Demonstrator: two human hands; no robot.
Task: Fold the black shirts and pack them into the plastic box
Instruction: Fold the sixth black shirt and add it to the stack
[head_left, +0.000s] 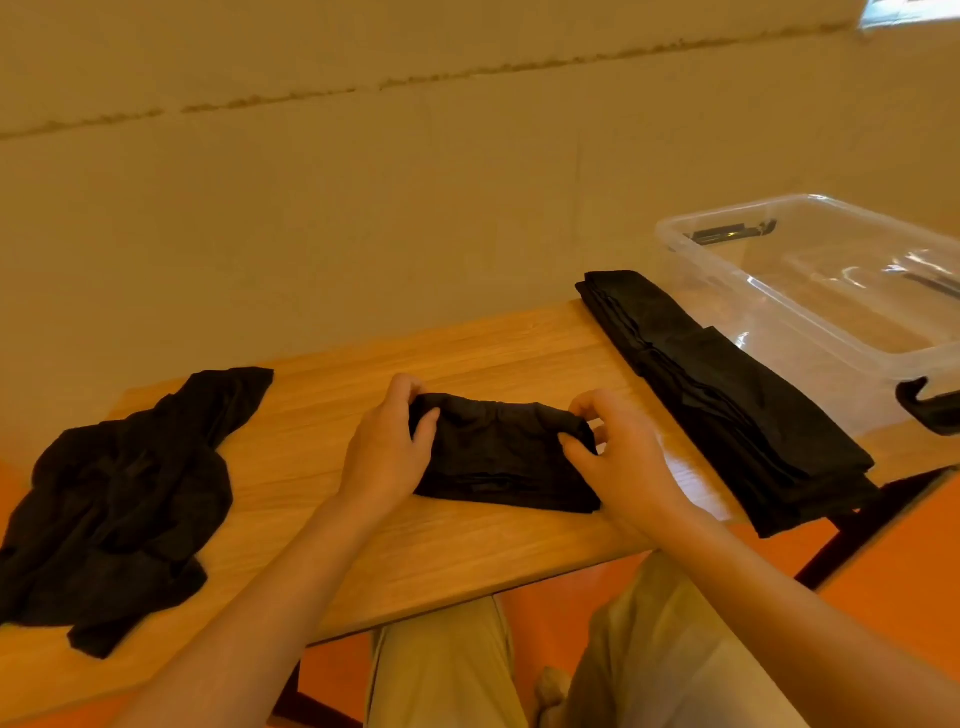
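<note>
Both bare forearms are reaching forward over the near edge of the light wooden desk (467, 358), converging on a small, partly folded black cotton shirt (501, 457) lying at its middle. The left hand (387, 447) is curling over the shirt's left end, its thumb pressing on top of the cloth and its fingers wrapping round the far rolled edge, so it is gripping the fabric. The right hand (615, 441) is mirroring it at the right end, thumb lying across the cloth and fingers bent over the far corner, pinching the fold. Between the two hands the far edge of the shirt is bunching into soft, rounded wrinkles, while its near edge is lying flat on the wood.

To the left, a crumpled black shirt (119, 499) is sprawling in loose, matte folds, one sleeve pointing toward the far edge. To the right, a neat stack of folded black shirts (727, 395) is forming a long, flat-layered strip running from the far edge to the near one and slightly overhanging it. Just beyond it a clear rectangular plastic box (769, 296) with glossy walls and black clip handles is standing open, nothing visible inside. The desk's grain is running lengthwise, smooth and pale.
</note>
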